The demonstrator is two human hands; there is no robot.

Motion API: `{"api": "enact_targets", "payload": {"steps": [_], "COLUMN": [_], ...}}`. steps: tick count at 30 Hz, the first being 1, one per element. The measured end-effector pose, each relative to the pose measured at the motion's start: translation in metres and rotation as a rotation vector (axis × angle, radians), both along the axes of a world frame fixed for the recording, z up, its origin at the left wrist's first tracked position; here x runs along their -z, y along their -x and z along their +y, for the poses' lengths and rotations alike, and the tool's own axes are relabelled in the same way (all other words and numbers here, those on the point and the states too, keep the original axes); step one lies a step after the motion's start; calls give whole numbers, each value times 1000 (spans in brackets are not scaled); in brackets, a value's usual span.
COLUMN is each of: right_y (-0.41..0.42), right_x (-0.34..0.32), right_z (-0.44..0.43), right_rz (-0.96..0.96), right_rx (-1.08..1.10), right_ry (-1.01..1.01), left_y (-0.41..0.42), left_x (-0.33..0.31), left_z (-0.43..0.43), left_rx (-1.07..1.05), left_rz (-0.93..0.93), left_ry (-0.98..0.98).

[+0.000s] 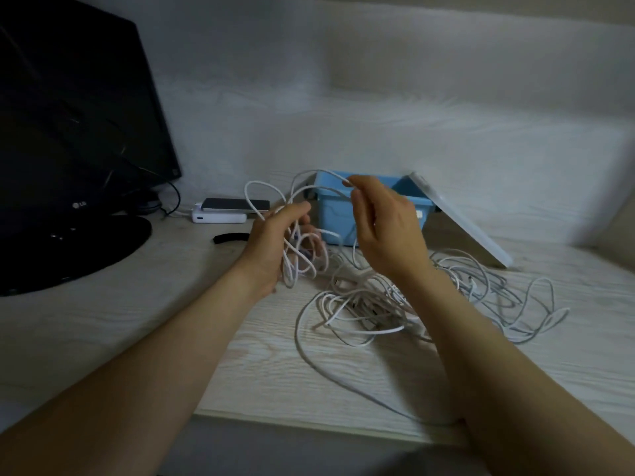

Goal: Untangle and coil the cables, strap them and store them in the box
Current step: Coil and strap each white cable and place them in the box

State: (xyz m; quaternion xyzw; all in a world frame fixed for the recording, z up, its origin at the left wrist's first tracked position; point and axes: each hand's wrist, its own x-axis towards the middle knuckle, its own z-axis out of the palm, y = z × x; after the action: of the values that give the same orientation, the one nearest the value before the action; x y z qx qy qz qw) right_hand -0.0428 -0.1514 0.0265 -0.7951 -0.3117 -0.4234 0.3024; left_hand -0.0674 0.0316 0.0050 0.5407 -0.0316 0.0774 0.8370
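Before the blue box [335, 214], left hand [275, 242] grips looped cable [319, 171], right hand [385, 228] pinches it; monitor [75, 115] leftward.

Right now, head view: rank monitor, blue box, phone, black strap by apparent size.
1. monitor, by far the largest, though the frame edge cuts it off
2. blue box, partly hidden
3. phone
4. black strap, shorter and thinner than the phone, though slightly nearer the camera

Cable tangle [395, 304] before box [338, 218] — monitor [68, 115] left

Home desk: monitor [68, 132], phone [235, 204], wooden tabletop [275, 365].
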Motion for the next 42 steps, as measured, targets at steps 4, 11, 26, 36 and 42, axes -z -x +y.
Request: {"api": "enact_targets", "payload": {"steps": [4, 11, 26, 36, 42], "right_y": [11, 69, 194, 228, 233], "right_x": [-21, -37, -31, -32, -34], "right_z": [8, 19, 12, 1, 8], "right_rz": [16, 244, 436, 406, 672], "right_rx": [85, 206, 56, 56, -140], "right_ry": [36, 15, 317, 58, -285], "left_y": [19, 86, 201, 208, 216], "left_x": [-15, -37, -53, -59, -66], "left_z": [5, 18, 30, 34, 28], "left_rx": [63, 372, 730, 537, 474], "left_rz": [18, 48, 99, 181, 82], "left_ry": [33, -43, -602, -592, -604]}}
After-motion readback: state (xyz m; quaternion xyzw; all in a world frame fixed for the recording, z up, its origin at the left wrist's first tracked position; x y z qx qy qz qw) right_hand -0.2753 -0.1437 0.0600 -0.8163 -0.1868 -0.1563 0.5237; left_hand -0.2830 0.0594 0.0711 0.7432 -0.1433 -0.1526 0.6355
